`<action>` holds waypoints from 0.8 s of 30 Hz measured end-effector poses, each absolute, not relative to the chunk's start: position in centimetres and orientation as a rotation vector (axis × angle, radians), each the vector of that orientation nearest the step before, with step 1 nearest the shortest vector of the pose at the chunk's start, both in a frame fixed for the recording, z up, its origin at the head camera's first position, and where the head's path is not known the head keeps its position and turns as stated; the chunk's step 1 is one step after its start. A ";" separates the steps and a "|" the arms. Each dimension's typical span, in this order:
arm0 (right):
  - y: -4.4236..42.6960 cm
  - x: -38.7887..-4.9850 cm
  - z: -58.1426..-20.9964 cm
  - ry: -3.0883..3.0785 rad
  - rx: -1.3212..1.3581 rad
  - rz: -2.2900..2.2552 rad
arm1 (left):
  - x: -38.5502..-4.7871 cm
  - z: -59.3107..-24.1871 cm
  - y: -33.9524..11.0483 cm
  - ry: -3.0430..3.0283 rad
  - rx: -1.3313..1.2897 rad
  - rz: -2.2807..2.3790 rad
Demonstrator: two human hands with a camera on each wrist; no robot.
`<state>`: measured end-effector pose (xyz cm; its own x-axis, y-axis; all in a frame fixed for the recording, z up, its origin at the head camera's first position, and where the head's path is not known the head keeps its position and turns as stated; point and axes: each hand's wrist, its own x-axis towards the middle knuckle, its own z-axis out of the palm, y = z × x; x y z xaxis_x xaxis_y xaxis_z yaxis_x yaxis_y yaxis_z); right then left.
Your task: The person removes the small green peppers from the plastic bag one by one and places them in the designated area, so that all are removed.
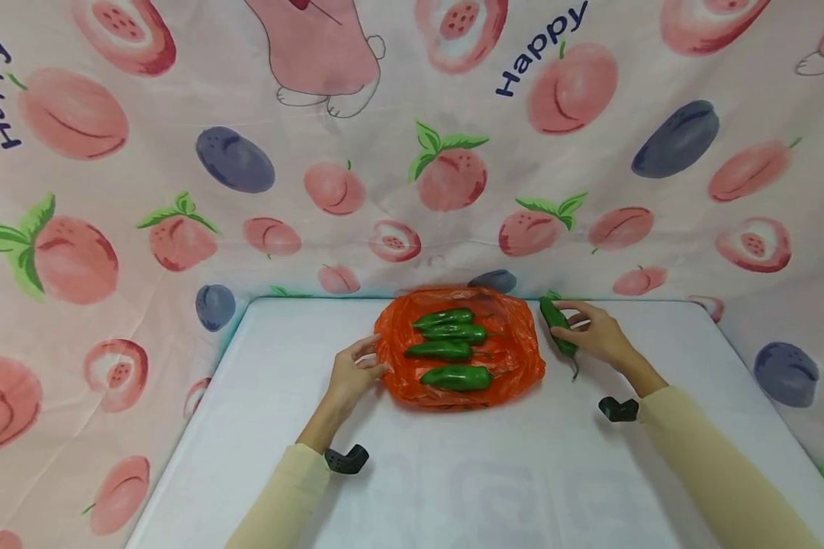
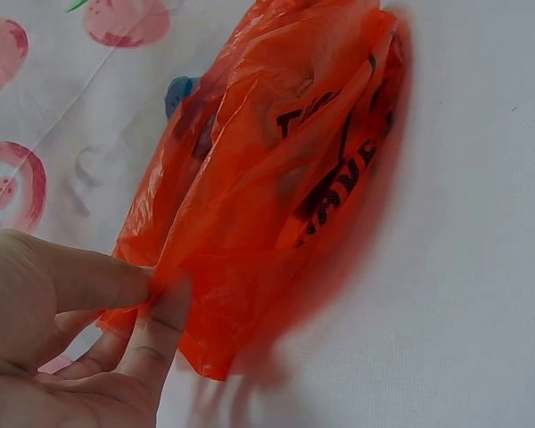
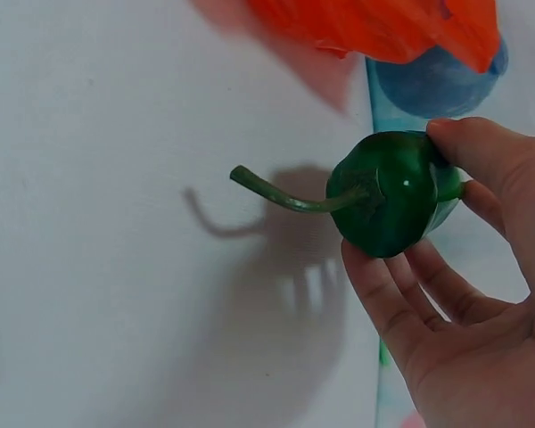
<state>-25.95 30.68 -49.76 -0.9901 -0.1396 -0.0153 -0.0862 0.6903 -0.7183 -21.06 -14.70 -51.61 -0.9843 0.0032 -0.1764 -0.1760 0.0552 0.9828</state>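
An orange-red plastic bag [image 1: 398,385] lies spread on the white table, with several green peppers [image 1: 456,377] in a column on it. My left hand [image 1: 349,377] pinches the bag's left edge; in the left wrist view the thumb and fingers of that hand [image 2: 89,321] grip the thin plastic [image 2: 241,205]. Just right of the bag, my right hand [image 1: 593,333] holds another green pepper [image 1: 556,324], stem toward me. The right wrist view shows this pepper [image 3: 383,192] between the thumb and fingertips of the hand [image 3: 481,294], its shadow on the table below.
The white table [image 1: 487,473] ends at a back edge close behind the bag. A fruit-printed cloth [image 1: 384,191] hangs behind it and at both sides. A dark curved object sits at each wrist, beside the cream sleeves [image 1: 714,465].
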 end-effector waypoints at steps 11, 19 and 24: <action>30.7 -26.1 -50.4 2.772 -0.099 -1.148 | -21.0 -51.6 -14.4 2.192 -0.184 2.057; 30.8 -26.4 -51.3 2.752 -0.063 -1.122 | -20.9 -51.2 -14.6 2.166 -0.177 2.072; 30.8 -26.5 -51.6 2.748 -0.039 -1.109 | -20.9 -51.4 -14.7 2.177 -0.175 2.071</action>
<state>-26.46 30.82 -51.59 -0.9839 -0.0904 -0.1542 0.0419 0.7220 -0.6907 -20.93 -14.65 -51.43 -0.9846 0.0068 -0.1749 -0.1744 0.0507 0.9834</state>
